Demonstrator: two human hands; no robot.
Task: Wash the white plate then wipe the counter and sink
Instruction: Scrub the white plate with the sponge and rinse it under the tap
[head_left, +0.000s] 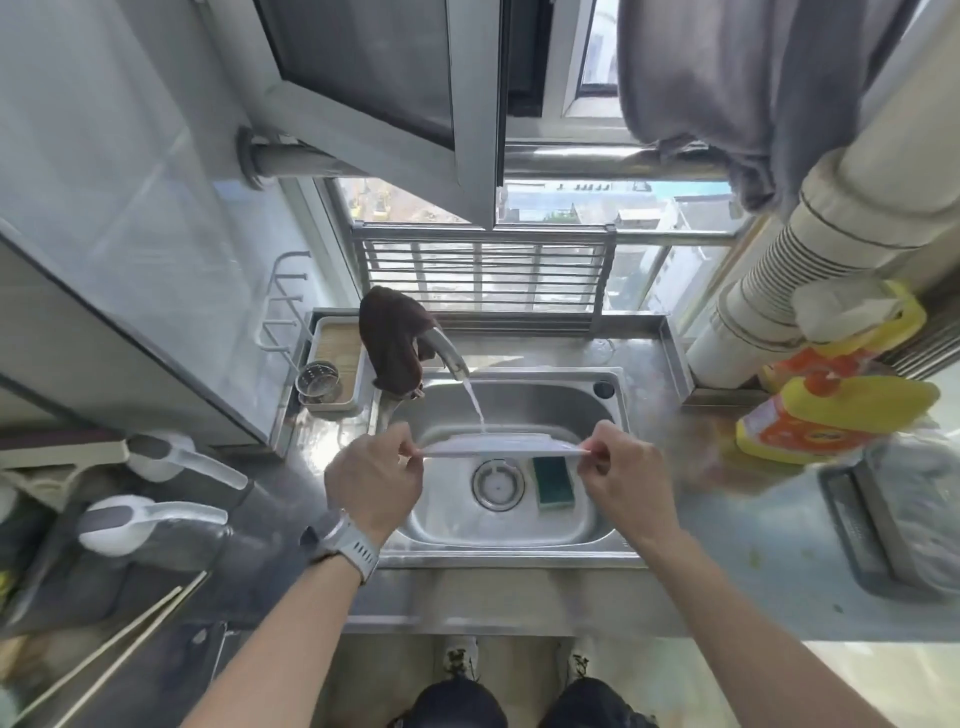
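Now both hands, left hand (375, 480) and right hand (621, 475), pinch the white plate (498, 446) by opposite rims, fingers clamped on it, under the faucet (451, 354) stream above the sink (519, 535).

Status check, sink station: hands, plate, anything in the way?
Left hand and right hand pinch white plate by opposite edges. Plate under running tap water. Green sponge in basin below, not blocking.

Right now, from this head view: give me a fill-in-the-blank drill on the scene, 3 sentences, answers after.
1. Both hands, the left hand and the right hand, hold the white plate under running ____ from the faucet.
2. The green sponge lies inside the ____, right of the drain.
3. A dark brown ____ is draped over the faucet.

Missing words: water; sink; cloth
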